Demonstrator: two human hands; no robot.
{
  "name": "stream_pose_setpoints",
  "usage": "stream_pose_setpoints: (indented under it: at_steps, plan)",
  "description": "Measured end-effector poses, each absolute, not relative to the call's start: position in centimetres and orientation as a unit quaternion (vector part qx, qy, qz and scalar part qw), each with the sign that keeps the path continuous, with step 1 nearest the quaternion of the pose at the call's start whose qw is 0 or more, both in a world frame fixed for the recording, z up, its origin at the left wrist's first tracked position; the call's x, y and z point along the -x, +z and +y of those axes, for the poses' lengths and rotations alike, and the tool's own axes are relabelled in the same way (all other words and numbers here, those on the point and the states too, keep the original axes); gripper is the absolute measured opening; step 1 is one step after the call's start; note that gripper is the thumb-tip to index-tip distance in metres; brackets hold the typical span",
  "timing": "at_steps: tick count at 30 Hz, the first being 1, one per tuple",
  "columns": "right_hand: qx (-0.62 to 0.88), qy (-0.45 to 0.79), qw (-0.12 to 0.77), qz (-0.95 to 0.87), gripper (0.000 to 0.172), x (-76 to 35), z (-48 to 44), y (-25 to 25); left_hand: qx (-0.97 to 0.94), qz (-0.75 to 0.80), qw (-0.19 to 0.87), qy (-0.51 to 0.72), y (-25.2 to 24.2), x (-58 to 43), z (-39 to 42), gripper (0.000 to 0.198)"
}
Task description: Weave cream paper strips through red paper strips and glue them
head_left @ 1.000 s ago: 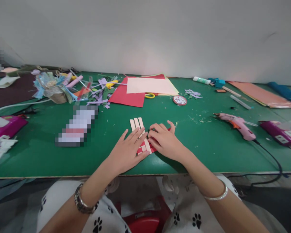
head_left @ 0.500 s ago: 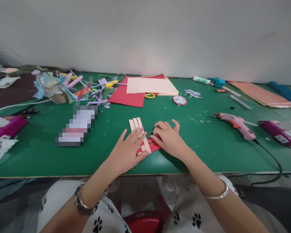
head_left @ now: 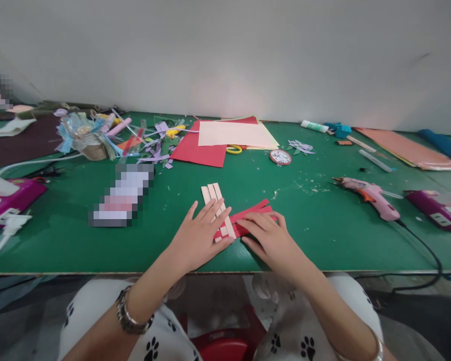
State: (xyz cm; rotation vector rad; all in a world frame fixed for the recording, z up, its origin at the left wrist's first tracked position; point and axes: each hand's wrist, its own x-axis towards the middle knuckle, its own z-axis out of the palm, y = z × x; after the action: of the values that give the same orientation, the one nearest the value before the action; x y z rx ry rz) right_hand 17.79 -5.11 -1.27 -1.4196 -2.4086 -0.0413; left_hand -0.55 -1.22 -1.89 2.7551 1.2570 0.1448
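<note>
Several cream paper strips point(head_left: 212, 192) and red paper strips point(head_left: 258, 207) cross each other in a small weave near the table's front edge. My left hand point(head_left: 201, 230) lies flat over the cream strips, its fingers spread, pressing on the woven part. On the red strips to the right rests my right hand point(head_left: 268, 233), palm down, fingers stretched out over them. The right ends of the red strips show beyond its fingers. Part of the weave is hidden beneath both hands.
Behind lie red paper sheets point(head_left: 203, 154), a cream sheet point(head_left: 235, 134), yellow-handled scissors point(head_left: 233, 149) and a round tin point(head_left: 280, 157). A phone point(head_left: 122, 195) is at left. A pink glue gun point(head_left: 372, 195) with a cord and a purple power strip point(head_left: 434, 208) sit at right.
My right hand has come down and uncurled, now lying flatter along the red strips, whose ends now show. My left hand stays on the cream strips.
</note>
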Motion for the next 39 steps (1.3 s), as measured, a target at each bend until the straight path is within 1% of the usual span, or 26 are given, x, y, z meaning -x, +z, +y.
stream_pose_setpoints:
  at_steps: [7,11,15,18,20,22,23,26,30,33,39]
  plan:
    - [0.533,-0.034,0.156,-0.831,0.031,-18.0,-6.7,-2.0,-0.905,0.42,0.055,0.033,-1.8,0.4,-1.3,0.058]
    - [0.548,-0.062,0.136,-0.823,0.033,-17.9,-7.2,-2.1,-0.905,0.421,0.06,0.031,-1.9,0.4,-1.4,0.058]
    - [0.55,-0.065,0.129,-0.823,0.034,-17.8,-7.1,-2.0,-0.915,0.395,0.064,0.049,-1.5,1.0,-1.2,0.058]
    - [0.553,-0.065,0.125,-0.821,0.034,-17.8,-7.1,-1.9,-0.92,0.373,0.05,0.109,-0.7,2.0,-0.8,0.052]
    - [0.554,-0.065,0.122,-0.821,0.033,-17.8,-7.1,-1.8,-0.922,0.356,0.039,0.148,-0.1,2.7,-0.6,0.044]
    - [0.554,-0.064,0.119,-0.821,0.033,-17.9,-7.1,-1.8,-0.938,0.311,0.038,0.15,0.2,3.3,-0.4,0.032]
    - [0.554,-0.062,0.119,-0.821,0.033,-17.9,-7.1,-1.8,-0.947,0.286,0.041,0.141,0.2,3.5,-0.4,0.03]
    - [0.555,-0.053,0.118,-0.822,0.034,-18.0,-7.1,-1.9,-0.962,0.242,0.049,0.115,-0.3,3.7,-0.5,0.033]
    - [0.556,-0.059,0.121,-0.82,0.032,-18.1,-7.1,-2.0,-0.957,0.262,0.061,0.107,-1.0,3.5,-0.9,0.029]
    - [0.559,-0.065,0.121,-0.818,0.032,-18.0,-7.0,-2.0,-0.947,0.29,0.064,0.125,-1.1,3.1,-1.2,0.026]
    - [0.564,-0.066,0.119,-0.815,0.032,-17.9,-7.0,-2.0,-0.918,0.346,0.118,0.155,-0.9,2.3,-1.8,0.018]
